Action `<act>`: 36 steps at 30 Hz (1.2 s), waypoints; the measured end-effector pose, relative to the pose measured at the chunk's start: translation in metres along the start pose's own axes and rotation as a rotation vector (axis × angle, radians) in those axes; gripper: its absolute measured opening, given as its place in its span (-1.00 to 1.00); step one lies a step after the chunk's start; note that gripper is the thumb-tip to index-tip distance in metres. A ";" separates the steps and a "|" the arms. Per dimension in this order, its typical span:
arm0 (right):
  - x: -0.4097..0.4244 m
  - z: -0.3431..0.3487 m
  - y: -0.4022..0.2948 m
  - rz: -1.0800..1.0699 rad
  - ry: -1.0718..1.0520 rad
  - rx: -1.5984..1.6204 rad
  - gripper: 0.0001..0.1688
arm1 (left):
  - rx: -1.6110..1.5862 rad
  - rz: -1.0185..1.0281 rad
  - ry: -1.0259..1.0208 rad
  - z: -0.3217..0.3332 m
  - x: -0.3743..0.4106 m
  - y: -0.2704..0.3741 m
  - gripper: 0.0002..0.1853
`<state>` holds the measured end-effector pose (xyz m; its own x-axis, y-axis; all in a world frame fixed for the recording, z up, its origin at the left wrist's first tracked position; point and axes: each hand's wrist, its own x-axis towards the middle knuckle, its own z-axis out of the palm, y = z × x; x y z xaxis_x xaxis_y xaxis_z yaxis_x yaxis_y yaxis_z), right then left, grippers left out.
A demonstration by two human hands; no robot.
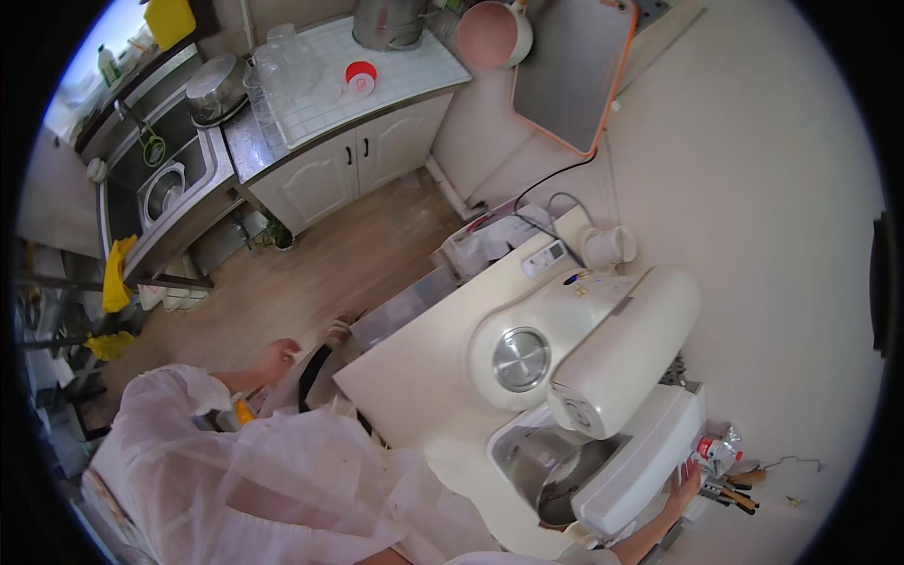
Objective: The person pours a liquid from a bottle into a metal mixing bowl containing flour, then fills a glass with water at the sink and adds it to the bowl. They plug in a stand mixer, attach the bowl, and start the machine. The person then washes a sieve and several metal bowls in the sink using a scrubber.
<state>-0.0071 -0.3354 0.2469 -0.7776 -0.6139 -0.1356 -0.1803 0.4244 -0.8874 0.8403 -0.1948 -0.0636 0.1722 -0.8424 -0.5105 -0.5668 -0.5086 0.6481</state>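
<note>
My left hand hangs over the floor at the left, beside my white apron, fingers loosely bent and nothing in them. My right hand reaches to the lower right, between the white container lid and a clear bottle with a red label. Its fingers are spread near the bottle; whether they hold anything cannot be told. A cream stand mixer stands on the table, its head raised. A metal bowl sits in an opening beside the lid, partly hidden under it.
Knives in a rack are beyond my right hand. A remote control lies by the mixer, near cables. The table corner juts toward me, with a plastic bin beside it. A sink and counter stand across the floor.
</note>
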 end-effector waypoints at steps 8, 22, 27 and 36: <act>-0.223 -0.031 0.115 -0.047 0.588 -0.239 -0.49 | 0.550 0.003 -0.822 -0.161 0.038 -0.055 -0.76; -0.423 0.299 0.156 0.130 -0.355 -0.392 -0.55 | 0.756 0.188 -0.963 -0.278 0.176 0.065 -0.78; -0.431 0.353 0.133 0.238 -0.415 -0.472 -0.57 | 0.882 0.209 -1.070 -0.307 0.270 0.096 -0.78; -0.482 0.403 0.112 0.488 -0.473 -0.601 -0.60 | 1.019 0.539 -1.148 -0.263 0.407 0.209 -0.78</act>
<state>0.5907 -0.2603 0.0356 -0.5456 -0.4280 -0.7205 -0.2830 0.9033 -0.3223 1.0041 -0.6908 0.0125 -0.6059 -0.0686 -0.7926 -0.7083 0.5001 0.4982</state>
